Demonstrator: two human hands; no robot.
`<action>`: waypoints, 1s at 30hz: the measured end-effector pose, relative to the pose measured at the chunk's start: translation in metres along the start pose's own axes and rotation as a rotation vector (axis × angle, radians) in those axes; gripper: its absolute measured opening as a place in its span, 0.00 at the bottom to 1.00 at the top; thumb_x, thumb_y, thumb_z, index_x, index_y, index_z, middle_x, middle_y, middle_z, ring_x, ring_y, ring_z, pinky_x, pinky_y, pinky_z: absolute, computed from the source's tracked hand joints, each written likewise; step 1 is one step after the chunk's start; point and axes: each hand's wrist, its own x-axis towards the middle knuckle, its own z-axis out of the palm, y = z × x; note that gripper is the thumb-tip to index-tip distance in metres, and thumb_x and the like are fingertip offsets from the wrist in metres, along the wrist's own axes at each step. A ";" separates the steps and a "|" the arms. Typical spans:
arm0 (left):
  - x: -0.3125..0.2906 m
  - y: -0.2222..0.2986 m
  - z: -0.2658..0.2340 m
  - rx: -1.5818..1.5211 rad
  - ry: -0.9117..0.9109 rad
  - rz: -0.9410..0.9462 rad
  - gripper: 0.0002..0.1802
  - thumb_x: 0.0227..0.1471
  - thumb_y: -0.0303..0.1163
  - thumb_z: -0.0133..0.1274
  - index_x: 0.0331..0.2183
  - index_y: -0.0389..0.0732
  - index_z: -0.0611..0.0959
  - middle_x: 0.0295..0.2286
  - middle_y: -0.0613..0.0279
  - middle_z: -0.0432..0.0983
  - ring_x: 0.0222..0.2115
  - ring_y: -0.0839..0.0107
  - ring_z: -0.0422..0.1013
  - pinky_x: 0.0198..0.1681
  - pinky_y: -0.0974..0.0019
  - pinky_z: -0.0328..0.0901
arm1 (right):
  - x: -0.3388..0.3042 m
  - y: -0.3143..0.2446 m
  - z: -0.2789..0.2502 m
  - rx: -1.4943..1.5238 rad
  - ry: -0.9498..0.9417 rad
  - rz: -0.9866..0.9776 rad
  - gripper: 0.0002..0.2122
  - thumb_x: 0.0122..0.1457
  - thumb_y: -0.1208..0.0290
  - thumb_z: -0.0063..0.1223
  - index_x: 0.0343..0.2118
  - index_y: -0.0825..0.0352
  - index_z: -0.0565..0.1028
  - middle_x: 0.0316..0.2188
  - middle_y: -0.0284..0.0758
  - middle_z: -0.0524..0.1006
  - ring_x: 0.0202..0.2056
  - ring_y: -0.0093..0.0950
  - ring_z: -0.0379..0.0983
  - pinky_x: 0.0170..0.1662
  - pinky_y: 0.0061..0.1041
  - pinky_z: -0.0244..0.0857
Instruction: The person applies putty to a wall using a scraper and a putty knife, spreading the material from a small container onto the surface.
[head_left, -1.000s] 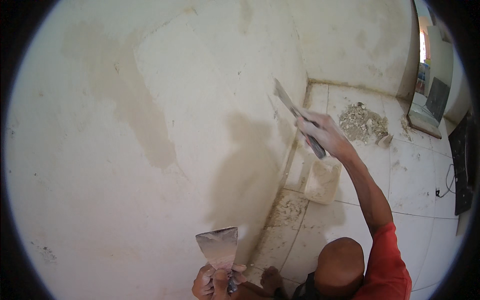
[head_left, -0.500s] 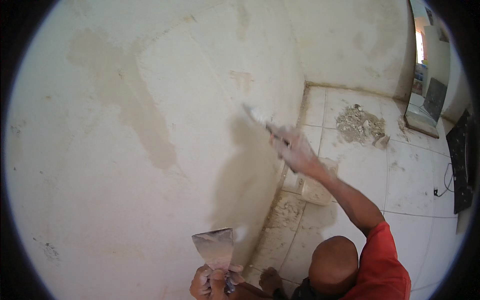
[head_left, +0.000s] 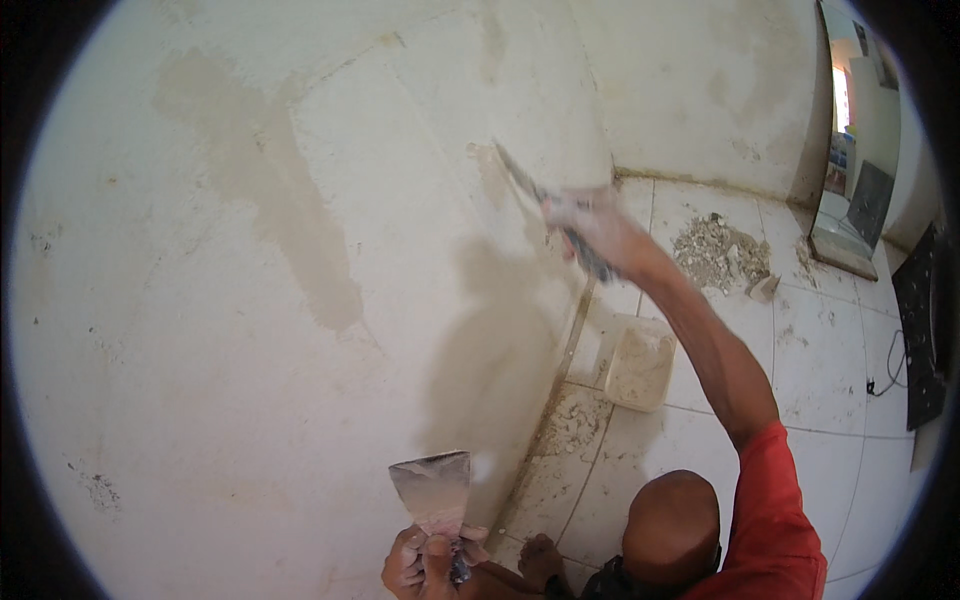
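My right hand (head_left: 595,225), dusty and slightly blurred, is wrapped round the dark handle of a putty knife (head_left: 518,174). That knife's blade lies edge-on at the white wall (head_left: 400,250), right beside a small tan patch (head_left: 492,172). Low in the picture, my left hand (head_left: 432,565) grips a second, wide-bladed scraper (head_left: 434,488). Its blade points upward, smeared with pale filler and apparently apart from the wall. Behind my right forearm, a shallow rectangular tub (head_left: 641,366) with pale paste residue stands on the floor.
A heap of rubble (head_left: 722,252) lies on the white floor tiles (head_left: 815,350) near the corner. Plaster crumbs (head_left: 575,420) follow the wall's foot. A tall mirror (head_left: 850,185) leans at the right, near a black panel (head_left: 922,320) and cable. My bent knee (head_left: 672,525) is close by.
My right hand has moved up and farther along the wall, carrying its putty knife to the small tan patch. More of the tub now shows. My left hand and scraper stay almost unmoved.
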 end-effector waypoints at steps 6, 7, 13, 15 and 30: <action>-0.004 -0.012 -0.001 -0.033 0.079 -0.043 0.12 0.59 0.33 0.56 0.36 0.32 0.80 0.20 0.58 0.77 0.14 0.81 0.64 0.16 0.78 0.57 | 0.016 -0.007 0.018 -0.213 0.026 -0.137 0.18 0.58 0.61 0.47 0.24 0.75 0.72 0.13 0.35 0.70 0.17 0.24 0.70 0.24 0.28 0.68; -0.004 -0.008 -0.001 -0.034 0.091 -0.047 0.12 0.59 0.33 0.56 0.36 0.32 0.80 0.20 0.58 0.77 0.14 0.81 0.64 0.16 0.78 0.57 | 0.004 -0.003 0.029 -0.291 0.029 -0.240 0.17 0.58 0.61 0.46 0.28 0.75 0.74 0.13 0.37 0.71 0.17 0.25 0.71 0.26 0.29 0.69; -0.001 -0.002 0.001 0.001 0.059 -0.059 0.13 0.59 0.34 0.55 0.35 0.32 0.80 0.19 0.59 0.76 0.14 0.81 0.63 0.16 0.78 0.56 | -0.002 -0.003 0.005 -0.195 0.014 -0.133 0.16 0.57 0.65 0.48 0.40 0.74 0.77 0.17 0.42 0.72 0.18 0.30 0.71 0.29 0.32 0.68; 0.001 0.000 0.006 -0.007 0.014 -0.045 0.13 0.60 0.35 0.55 0.34 0.32 0.80 0.19 0.60 0.76 0.14 0.81 0.64 0.17 0.78 0.56 | 0.016 0.007 0.009 -0.229 0.108 -0.196 0.16 0.58 0.66 0.49 0.43 0.74 0.76 0.20 0.42 0.72 0.22 0.31 0.72 0.31 0.32 0.68; -0.002 -0.006 -0.003 -0.005 -0.001 -0.012 0.10 0.61 0.30 0.52 0.36 0.31 0.79 0.21 0.56 0.77 0.15 0.80 0.65 0.17 0.77 0.57 | 0.022 0.014 -0.002 0.047 0.170 -0.029 0.20 0.60 0.62 0.50 0.49 0.71 0.77 0.18 0.34 0.73 0.16 0.24 0.70 0.25 0.27 0.70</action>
